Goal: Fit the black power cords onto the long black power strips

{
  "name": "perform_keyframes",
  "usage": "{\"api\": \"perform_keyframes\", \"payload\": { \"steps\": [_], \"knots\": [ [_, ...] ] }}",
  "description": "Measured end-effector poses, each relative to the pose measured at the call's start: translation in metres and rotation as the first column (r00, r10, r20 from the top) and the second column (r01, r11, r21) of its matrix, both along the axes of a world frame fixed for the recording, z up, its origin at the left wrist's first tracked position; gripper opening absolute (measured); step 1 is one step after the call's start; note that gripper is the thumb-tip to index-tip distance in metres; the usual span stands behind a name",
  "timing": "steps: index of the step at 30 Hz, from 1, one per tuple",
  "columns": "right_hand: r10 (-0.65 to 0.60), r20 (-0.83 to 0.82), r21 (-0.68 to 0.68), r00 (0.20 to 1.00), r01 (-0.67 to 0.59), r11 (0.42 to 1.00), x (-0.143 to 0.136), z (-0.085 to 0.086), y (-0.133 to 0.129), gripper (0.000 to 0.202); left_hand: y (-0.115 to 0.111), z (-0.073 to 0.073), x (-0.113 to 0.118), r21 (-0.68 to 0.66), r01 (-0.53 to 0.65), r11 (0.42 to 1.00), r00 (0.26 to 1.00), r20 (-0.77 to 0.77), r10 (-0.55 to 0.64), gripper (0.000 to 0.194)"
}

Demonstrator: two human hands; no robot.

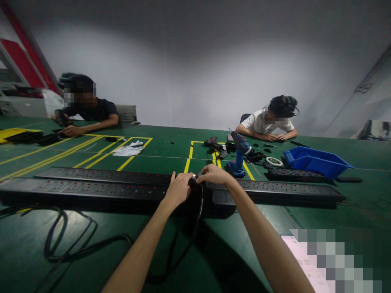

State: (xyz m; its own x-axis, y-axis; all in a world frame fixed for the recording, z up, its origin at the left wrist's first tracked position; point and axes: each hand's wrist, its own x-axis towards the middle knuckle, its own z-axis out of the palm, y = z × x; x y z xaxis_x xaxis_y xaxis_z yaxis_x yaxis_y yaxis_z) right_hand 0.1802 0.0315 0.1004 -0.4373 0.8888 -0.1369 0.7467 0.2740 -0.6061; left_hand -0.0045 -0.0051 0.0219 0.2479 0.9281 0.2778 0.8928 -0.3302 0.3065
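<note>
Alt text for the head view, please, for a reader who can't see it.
The wearer's left hand and right hand meet at a black cable over long black power strips on a green table. Beyond them are a blue drill and a blue bin. Across the table are a person in black and a person in white.

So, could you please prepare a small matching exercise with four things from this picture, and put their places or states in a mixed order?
Things
1. Black cable
2. Blue plastic bin
3. Blue cordless drill
4. Pale ring-shaped roll

Places or states
A. Stands upright on its base, just beyond the black power strips
B. Lies flat, just left of the bin
C. Runs down from where the left hand and right hand come together
D. Furthest to the right of the four

Right pairs: 1-C, 2-D, 3-A, 4-B
</note>
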Motion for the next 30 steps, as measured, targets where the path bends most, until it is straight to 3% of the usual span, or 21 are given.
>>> {"api": "perform_keyframes", "payload": {
  "steps": [5,9,14,22,27,30],
  "knots": [
    [-0.029,-0.004,-0.316,1.0,0.026,0.948,-0.006,-0.009,0.018,0.025,0.0,0.0,0.002,0.003,-0.013,1.0,0.998,0.054,0.013,0.044],
    [-0.084,-0.054,-0.376,0.995,0.057,0.925,-0.008,-0.006,0.016,0.019,-0.001,0.002,0.003,-0.003,-0.014,1.0,0.998,0.061,0.014,0.043],
    [-0.108,0.055,-0.283,0.993,0.119,0.952,-0.013,-0.001,0.019,0.012,-0.003,0.004,0.001,0.006,0.0,1.0,0.999,0.039,0.0,0.046],
    [-0.079,0.308,-0.142,0.948,0.128,0.982,-0.036,0.01,0.023,0.018,0.0,-0.002,-0.002,0.01,0.011,1.0,1.0,-0.005,-0.011,0.044],
    [-0.089,0.358,-0.137,0.93,0.146,0.98,-0.051,0.011,0.026,0.022,0.004,-0.007,0.0,0.016,-0.026,1.0,1.0,-0.009,0.026,0.042],
    [-0.136,0.396,0.006,0.908,0.145,0.989,-0.054,0.005,0.027,0.03,0.004,-0.007,0.001,0.009,-0.041,0.999,0.999,-0.017,0.041,0.044]
  ]
}}
